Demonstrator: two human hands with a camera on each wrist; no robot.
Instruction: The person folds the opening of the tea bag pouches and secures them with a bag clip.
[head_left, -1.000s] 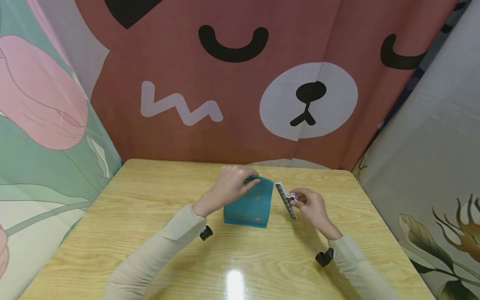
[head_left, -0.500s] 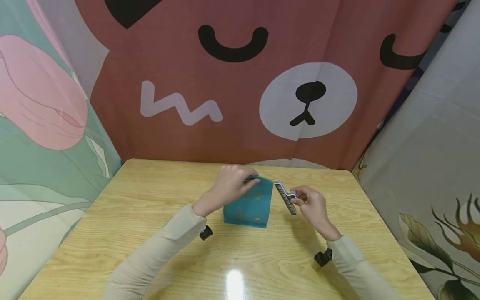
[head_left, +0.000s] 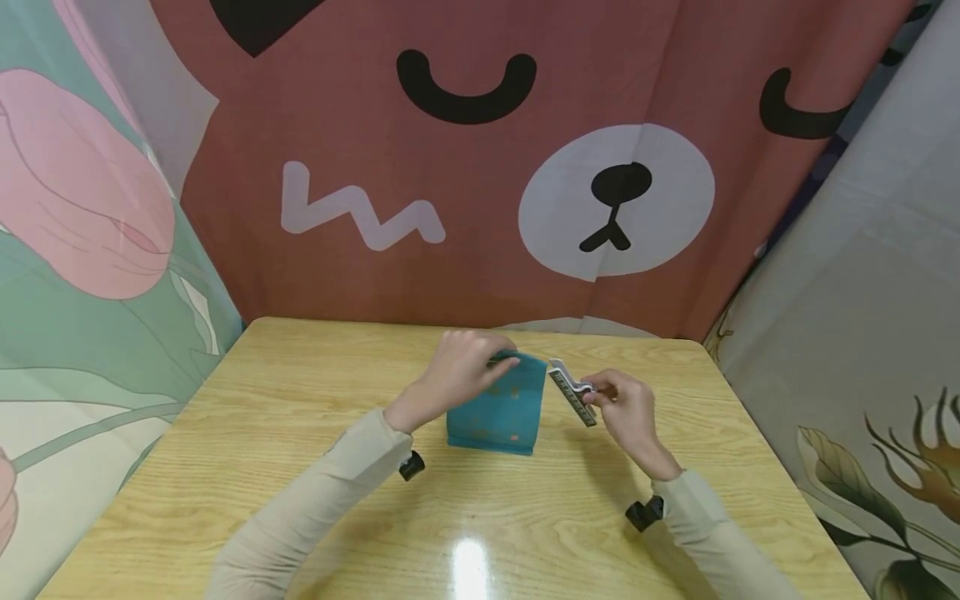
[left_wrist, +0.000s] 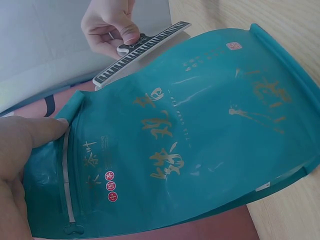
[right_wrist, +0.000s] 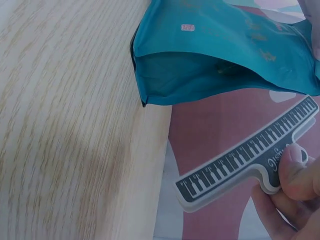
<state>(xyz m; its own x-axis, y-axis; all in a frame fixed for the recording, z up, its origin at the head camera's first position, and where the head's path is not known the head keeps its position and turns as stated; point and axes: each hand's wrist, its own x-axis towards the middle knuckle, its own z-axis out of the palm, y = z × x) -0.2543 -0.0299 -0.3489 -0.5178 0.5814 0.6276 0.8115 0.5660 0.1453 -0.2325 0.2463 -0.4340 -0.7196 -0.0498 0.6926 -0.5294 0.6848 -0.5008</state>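
A teal tea bag (head_left: 495,421) with gold lettering stands on the table. My left hand (head_left: 467,364) grips its top edge, thumb on the near face; in the left wrist view the top of the bag (left_wrist: 200,125) is folded over by the thumb. To the right of the bag, my right hand (head_left: 628,410) pinches the handle of a long clip (head_left: 573,397) printed with piano keys. The clip (right_wrist: 245,152) is held slanted off the table in the right wrist view, its upper end close beside the bag's upper right corner.
The wooden table (head_left: 337,367) reaches back to a hanging cloth (head_left: 480,283) with a bear print. Patterned curtains (head_left: 862,333) hang at both sides. A small black camera (head_left: 645,514) sits on each wrist.
My right hand has risen slightly, and the clip has tilted with its lower end coming up; more of its second bar shows. The left hand and the bag stay where they were.
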